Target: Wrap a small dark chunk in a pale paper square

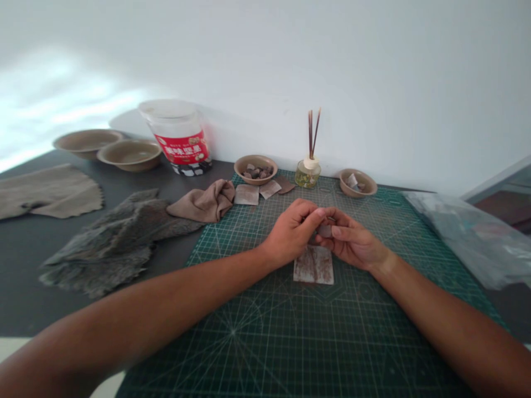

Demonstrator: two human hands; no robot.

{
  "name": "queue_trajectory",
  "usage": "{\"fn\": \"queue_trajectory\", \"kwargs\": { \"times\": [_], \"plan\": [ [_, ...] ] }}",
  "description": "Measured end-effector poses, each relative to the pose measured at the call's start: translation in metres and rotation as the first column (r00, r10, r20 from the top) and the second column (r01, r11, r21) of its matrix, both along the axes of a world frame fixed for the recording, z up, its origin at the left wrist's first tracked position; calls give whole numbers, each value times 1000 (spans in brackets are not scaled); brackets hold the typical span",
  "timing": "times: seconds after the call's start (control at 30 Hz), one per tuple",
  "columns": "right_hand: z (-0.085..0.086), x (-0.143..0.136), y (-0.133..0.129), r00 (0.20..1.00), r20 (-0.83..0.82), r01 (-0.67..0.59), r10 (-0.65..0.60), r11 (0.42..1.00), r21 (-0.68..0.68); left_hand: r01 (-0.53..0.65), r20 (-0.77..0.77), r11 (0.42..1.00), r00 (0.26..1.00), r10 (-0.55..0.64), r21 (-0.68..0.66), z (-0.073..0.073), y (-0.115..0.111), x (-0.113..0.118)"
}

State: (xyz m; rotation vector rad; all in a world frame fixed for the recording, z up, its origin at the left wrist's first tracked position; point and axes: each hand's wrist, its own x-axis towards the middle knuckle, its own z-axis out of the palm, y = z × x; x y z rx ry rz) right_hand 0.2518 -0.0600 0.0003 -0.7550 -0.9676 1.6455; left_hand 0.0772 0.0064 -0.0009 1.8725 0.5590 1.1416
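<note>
A small grey-brown stone (324,230) is held between my two hands, above the cutting mat. My right hand (352,239) pinches it with thumb and fingers from the right side. My left hand (296,229) is closed at its left end, the thumb reaching over the top; its fingertips are mostly hidden. Just below the hands lies a worn square of sandpaper (314,266), whitish with brown smears. Its upper edge is covered by my fingers.
Behind the hands stand a bowl of stones (256,176), a reed diffuser (307,172) and a bowl with scraps (357,190). Sandpaper pieces (247,194) lie at the green cutting mat's (265,337) back. Left are cloths (103,243), bowls (130,160) and a plastic tub (178,141); right, a plastic bag (477,232).
</note>
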Motion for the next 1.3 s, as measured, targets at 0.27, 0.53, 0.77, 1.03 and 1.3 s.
{"fn": "queue_trajectory", "kwargs": {
  "times": [0.27, 0.53, 0.77, 1.03, 1.3],
  "plan": [
    [2, 6, -4, 999, 4, 51, -51, 999, -3, 44, 35, 991, 998, -48, 128, -2, 1, -8],
    [1, 6, -8, 994, 9, 108, -108, 994, 23, 86, -46, 944, 996, -76, 319, 3, -5, -20],
    [0, 2, -11, 988, -37, 150, -149, 989, 16, -16, -45, 823, 998, 50, 567, 1, -5, -18],
    [0, -4, -11, 979, -50, 199, -198, 979, 34, -130, -25, 746, 981, 192, 653, 1, -7, -17],
    [1, -7, -9, 968, -39, 248, -247, 968, 34, -107, -35, 735, 984, 175, 670, 0, -6, -14]
  ]
}}
